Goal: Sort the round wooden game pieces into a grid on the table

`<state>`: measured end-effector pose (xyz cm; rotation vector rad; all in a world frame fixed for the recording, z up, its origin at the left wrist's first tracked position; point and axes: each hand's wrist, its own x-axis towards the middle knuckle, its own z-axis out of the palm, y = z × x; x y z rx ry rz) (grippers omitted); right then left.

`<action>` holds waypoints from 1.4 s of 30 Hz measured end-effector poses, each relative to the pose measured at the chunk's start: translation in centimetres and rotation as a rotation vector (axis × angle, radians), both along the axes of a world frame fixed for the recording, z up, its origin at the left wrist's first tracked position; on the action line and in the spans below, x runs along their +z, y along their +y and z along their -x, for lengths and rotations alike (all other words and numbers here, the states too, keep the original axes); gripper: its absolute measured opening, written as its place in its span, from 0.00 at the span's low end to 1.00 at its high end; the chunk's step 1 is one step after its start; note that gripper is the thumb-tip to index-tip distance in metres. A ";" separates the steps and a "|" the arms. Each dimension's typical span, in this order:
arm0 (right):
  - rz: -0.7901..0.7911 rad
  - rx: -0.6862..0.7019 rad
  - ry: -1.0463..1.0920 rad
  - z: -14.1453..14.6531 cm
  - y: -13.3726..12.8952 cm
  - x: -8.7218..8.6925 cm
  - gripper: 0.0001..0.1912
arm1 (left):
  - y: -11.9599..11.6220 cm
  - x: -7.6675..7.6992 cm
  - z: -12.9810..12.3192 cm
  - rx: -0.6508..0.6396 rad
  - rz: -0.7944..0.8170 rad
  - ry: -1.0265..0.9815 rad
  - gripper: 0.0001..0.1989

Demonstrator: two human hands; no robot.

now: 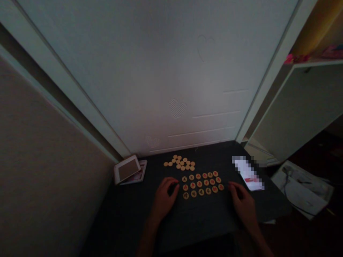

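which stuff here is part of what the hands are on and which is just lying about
Probably in use:
left hand, right hand
rows of marked round pieces between them
loose cluster of unmarked-looking pieces

Apparently lying about:
stacked frames
pixelated, phone-like slab
pale box-like thing

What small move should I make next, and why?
Perhaps reach your bare left hand toward the pale, round, wood-toned discs and pick one up: they lie loosely clustered, blank sides showing, beyond three neat rows of round, tan pieces with red or black characters. No disc shows in that hand.
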<state>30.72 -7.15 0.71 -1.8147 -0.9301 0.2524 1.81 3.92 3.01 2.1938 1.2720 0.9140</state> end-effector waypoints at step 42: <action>-0.200 0.623 -0.255 7.7 -1.2 0.2 0.13 | -5.8 0.4 -0.2 -0.102 0.289 -0.292 0.11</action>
